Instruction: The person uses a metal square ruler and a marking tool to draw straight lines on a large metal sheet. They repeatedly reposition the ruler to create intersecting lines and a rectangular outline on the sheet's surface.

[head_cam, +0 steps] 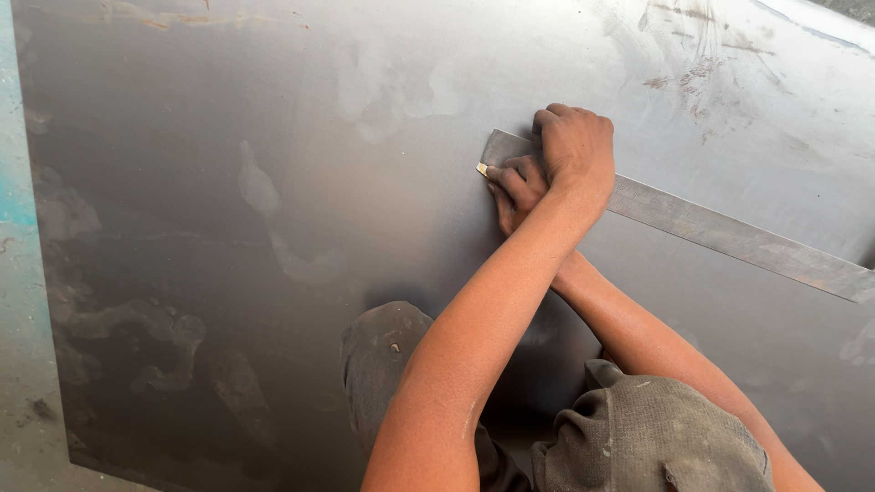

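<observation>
A large grey metal sheet (228,228) is lying flat, with a teal floor strip (14,182) running along its left edge. Near the sheet's middle, the right hand (512,187) is pinching a small pale marking piece (481,169) in curled fingers against the left end of a long steel ruler (729,235). The left hand (576,146) is crossing over it, pressing down on that same ruler end with knuckles bent, fingers closed. The ruler is stretching away rightward across the sheet. Knees in dark trousers (383,355) are resting on the sheet below the ruler.
</observation>
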